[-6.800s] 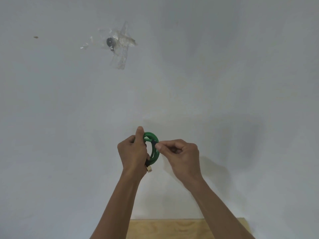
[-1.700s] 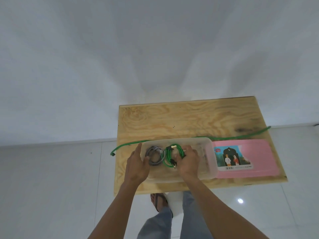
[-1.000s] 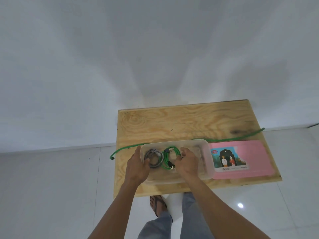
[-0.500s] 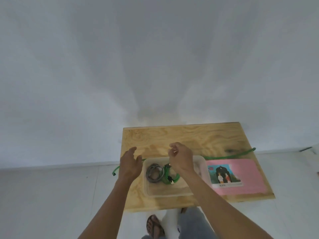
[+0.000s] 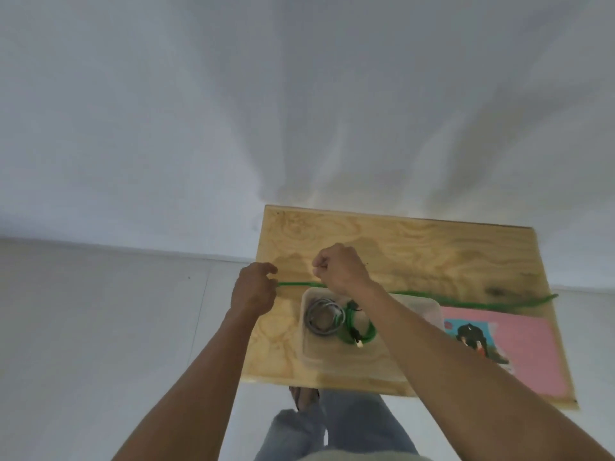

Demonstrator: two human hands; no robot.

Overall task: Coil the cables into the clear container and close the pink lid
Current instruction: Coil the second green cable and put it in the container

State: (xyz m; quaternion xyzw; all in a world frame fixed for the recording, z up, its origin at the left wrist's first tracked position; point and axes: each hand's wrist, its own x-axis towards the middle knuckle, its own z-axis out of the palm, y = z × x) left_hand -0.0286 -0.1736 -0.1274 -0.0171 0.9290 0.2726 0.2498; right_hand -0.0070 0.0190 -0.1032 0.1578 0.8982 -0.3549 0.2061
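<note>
A clear container (image 5: 305,344) stands on the wooden table (image 5: 416,254) and holds a grey coiled cable (image 5: 321,318) and a green coiled cable (image 5: 364,334). A long green cable (image 5: 482,302) lies straight across the table just behind the container. My left hand (image 5: 253,292) is closed on its left end at the table's left edge. My right hand (image 5: 342,271) hovers as a fist over the same cable behind the container; the cable runs under its heel, and no grip shows. The pink lid (image 5: 532,347), with a picture label, lies flat to the right of the container.
The table stands against a white wall. White tiled floor lies to the left and in front. My legs and one sandalled foot (image 5: 304,395) show under the table's near edge. The cable's right end reaches the table's right edge.
Both hands have left the container with the green coil in it and moved back to the long green cable. My left hand has taken its left end. The view has shifted left.
</note>
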